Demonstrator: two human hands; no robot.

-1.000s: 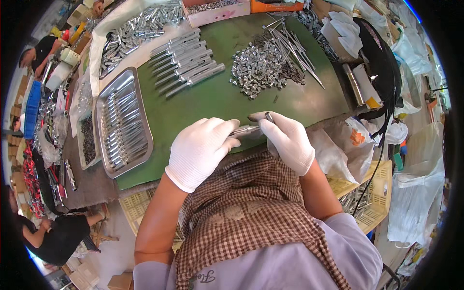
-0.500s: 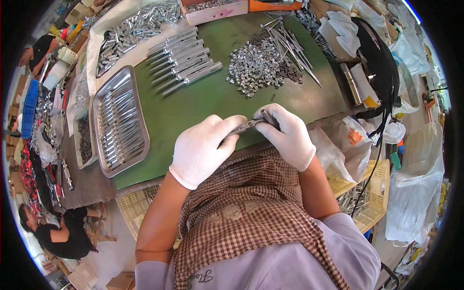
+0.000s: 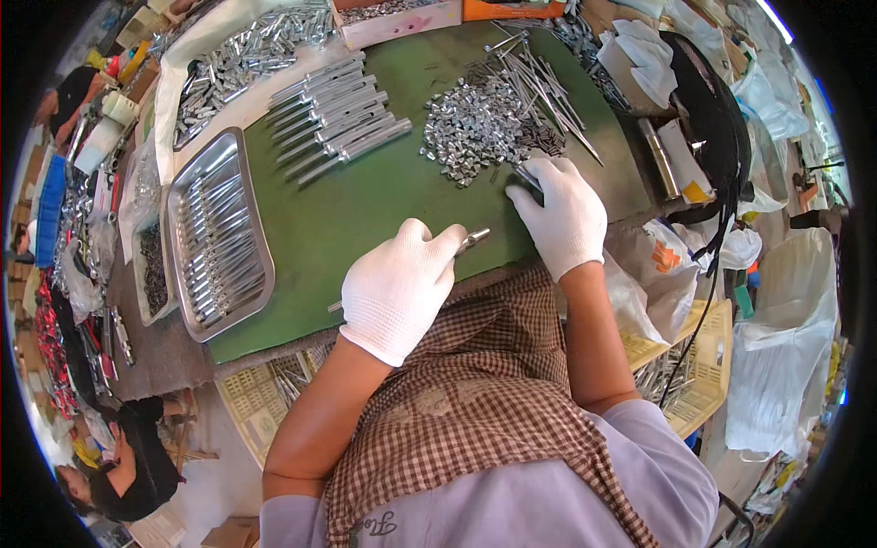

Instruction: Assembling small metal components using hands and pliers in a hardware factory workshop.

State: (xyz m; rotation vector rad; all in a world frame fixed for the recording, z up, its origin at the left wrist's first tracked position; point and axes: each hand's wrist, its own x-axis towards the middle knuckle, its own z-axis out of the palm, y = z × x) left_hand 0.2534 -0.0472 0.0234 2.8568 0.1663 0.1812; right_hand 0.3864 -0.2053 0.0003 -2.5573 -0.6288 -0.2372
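Your left hand (image 3: pixel 399 290) grips the metal rod (image 3: pixel 471 241) at the green mat's (image 3: pixel 365 205) near edge, while your right hand (image 3: pixel 564 215) has left it since a second ago and now pinches something dark at the heap of small metal pieces (image 3: pixel 475 123) toward 1 o'clock. At 9 o'clock the steel tray (image 3: pixel 217 239) holds a row of rods.

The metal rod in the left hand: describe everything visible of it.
The slim, shiny metal rod lies nearly flat over the near edge of the green mat. The white-gloved left hand is closed around its middle, hiding most of it. A rounded, bright tip sticks out toward the right, and a thin end shows behind the palm. Nothing else touches it.
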